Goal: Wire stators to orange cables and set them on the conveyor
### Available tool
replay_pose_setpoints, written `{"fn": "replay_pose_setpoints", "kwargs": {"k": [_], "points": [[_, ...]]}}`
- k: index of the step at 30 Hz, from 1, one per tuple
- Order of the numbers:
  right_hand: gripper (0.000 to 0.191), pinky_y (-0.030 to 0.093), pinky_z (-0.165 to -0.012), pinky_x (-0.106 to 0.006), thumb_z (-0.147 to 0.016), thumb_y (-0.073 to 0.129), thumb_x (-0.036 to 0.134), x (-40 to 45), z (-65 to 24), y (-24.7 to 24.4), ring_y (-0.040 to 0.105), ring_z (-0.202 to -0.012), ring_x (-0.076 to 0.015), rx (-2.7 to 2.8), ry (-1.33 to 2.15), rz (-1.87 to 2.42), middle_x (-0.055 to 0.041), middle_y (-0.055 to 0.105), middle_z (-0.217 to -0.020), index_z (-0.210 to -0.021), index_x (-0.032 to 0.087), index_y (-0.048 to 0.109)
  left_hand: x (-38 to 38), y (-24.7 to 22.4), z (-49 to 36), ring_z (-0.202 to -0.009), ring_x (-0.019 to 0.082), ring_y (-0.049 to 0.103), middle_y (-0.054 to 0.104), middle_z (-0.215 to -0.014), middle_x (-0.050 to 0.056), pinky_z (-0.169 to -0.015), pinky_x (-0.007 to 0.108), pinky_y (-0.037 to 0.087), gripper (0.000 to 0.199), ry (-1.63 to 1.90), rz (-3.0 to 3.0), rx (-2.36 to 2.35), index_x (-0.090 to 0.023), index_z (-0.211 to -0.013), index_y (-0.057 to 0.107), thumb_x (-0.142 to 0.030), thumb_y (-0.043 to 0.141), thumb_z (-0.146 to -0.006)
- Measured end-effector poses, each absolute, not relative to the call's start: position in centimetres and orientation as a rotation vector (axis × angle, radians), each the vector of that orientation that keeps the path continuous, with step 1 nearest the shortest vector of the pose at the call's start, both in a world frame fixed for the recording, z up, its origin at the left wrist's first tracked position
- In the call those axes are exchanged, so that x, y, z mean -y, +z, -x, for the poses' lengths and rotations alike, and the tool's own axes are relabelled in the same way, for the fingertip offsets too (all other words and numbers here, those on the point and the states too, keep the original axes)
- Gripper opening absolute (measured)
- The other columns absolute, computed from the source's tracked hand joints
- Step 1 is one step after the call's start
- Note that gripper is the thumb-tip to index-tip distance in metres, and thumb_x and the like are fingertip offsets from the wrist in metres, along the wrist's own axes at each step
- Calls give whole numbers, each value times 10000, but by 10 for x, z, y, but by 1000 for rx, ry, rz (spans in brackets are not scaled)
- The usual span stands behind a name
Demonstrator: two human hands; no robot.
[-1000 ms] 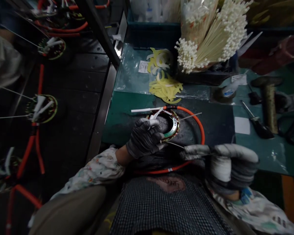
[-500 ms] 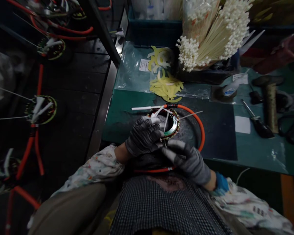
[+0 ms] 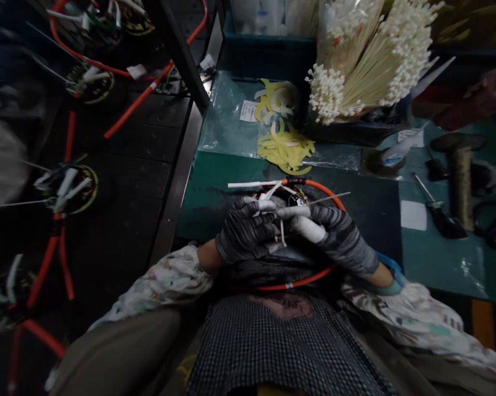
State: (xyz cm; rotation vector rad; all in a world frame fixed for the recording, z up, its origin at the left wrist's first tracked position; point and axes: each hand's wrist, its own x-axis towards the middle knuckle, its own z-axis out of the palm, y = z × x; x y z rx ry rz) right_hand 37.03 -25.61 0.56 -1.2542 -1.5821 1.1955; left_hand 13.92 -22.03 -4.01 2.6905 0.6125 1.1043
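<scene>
A motor stator [image 3: 299,199], a wound ring with green and red bits, sits in front of me at the bench edge, largely covered by my gloved fingers. My left hand [image 3: 248,228] is closed on its left side, by white sleeved leads [image 3: 270,191]. My right hand [image 3: 334,234] reaches over its near side, fingers bent and closed, index fingertip close to the left hand's fingers. What those fingertips hold is hidden. A white cable tie [image 3: 282,234] hangs below them. A thin pale strip [image 3: 330,198] sticks out to the right. An orange cable [image 3: 320,187] loops from the stator.
Yellow curved strips [image 3: 287,146] lie on a plastic bag ahead. Behind stands a bundle of white-tipped sticks [image 3: 367,71]. A screwdriver [image 3: 441,212], a hammer [image 3: 460,181] and a glue bottle [image 3: 396,151] lie right. More stators [image 3: 80,190] with orange cables are at left.
My right hand has moved up and over the near side of the stator, covering most of its ring. My left hand keeps its hold. The view has shifted slightly.
</scene>
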Motion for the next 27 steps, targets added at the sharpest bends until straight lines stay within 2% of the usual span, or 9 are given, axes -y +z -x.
{"fn": "replay_pose_setpoints", "kwargs": {"k": [5,13,17,20,23,25,27], "points": [[129,687,-807,-368,-929,815,386,258,-378,8,766,-802,-190,1560,1224,1326,-36,827,-927,-967,264,827,220,-39,-140,-1215,256,742,847,-1091,17,-1015,455,519,155,1060,-2673,-612,-255,-1055,758,-402,779,-1009],[65,684,-837,-417,-947,779,331,261,-371,7,737,-787,-188,1578,1168,1284,-30,798,-911,-911,281,798,221,-45,-135,-1246,272,718,841,-1130,30,-1075,480,492,217,1011,-2690,-612,-265,-1111,768,-444,786,-990],[72,651,-812,-372,-974,749,295,261,-375,-1,737,-783,-171,1678,1083,1199,-20,802,-889,-954,279,817,222,-47,-135,-1238,251,722,845,-1100,4,-1105,458,482,232,945,-2748,-690,-291,-1128,784,-488,731,-1018],[136,638,-815,-350,-1001,735,376,269,-379,-15,751,-809,-170,1838,1033,1061,-24,810,-905,-977,284,832,222,-46,-136,-1230,248,723,846,-1112,-5,-1092,446,468,254,964,-2749,-667,-278,-1102,770,-505,668,-1055],[257,631,-749,-330,-995,772,504,284,-380,-28,747,-791,-178,1814,1010,1222,-36,801,-913,-1014,250,798,221,-45,-137,-1227,263,710,841,-1091,-5,-1094,462,443,239,972,-2693,-631,-277,-1101,753,-494,671,-1046],[240,617,-703,-307,-1008,775,466,291,-380,-31,730,-754,-165,1800,912,1279,-30,787,-885,-1043,229,761,221,-45,-137,-1206,267,712,838,-1068,-1,-1085,468,437,245,983,-2671,-624,-268,-1073,739,-502,672,-1041],[143,615,-721,-290,-1042,729,372,294,-380,-27,735,-778,-152,1921,828,1133,-25,801,-910,-1039,233,764,222,-46,-138,-1197,268,716,839,-1087,13,-1082,472,431,258,998,-2655,-637,-252,-1047,724,-502,660,-1046]]}}
